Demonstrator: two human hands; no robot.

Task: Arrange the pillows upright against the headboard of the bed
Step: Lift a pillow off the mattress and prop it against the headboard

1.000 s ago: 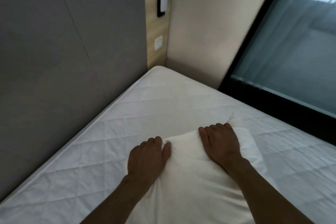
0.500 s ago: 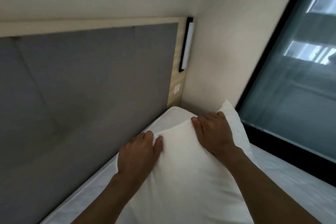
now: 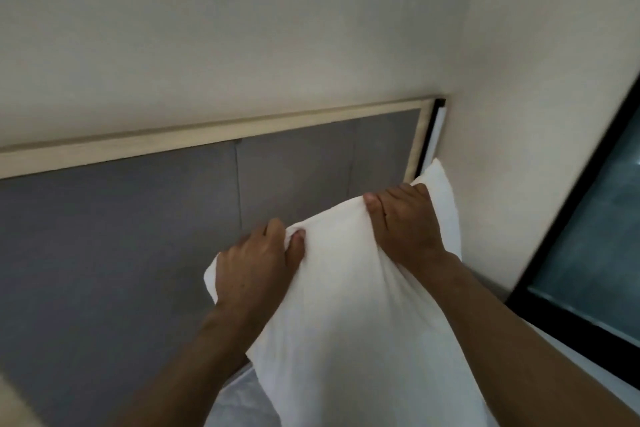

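A white pillow (image 3: 346, 308) hangs lifted in front of me, its top edge raised before the grey padded headboard (image 3: 121, 253) with a pale wooden frame. My left hand (image 3: 256, 263) grips the pillow's upper left corner, fingers curled into the fabric. My right hand (image 3: 405, 222) clutches the upper right part of the top edge. The pillow's far right corner pokes up by the wall corner. A small strip of the white mattress (image 3: 235, 402) shows below the pillow; the rest of the bed is hidden.
A cream wall (image 3: 242, 28) rises above the headboard. A black-framed light strip (image 3: 433, 135) sits at the headboard's right end. A dark-framed glass window (image 3: 588, 236) runs along the right side, close to the bed.
Both hands have lifted the pillow off the mattress and carried it up toward the headboard's right corner. My view has tilted upward, so the mattress has nearly dropped out of sight.
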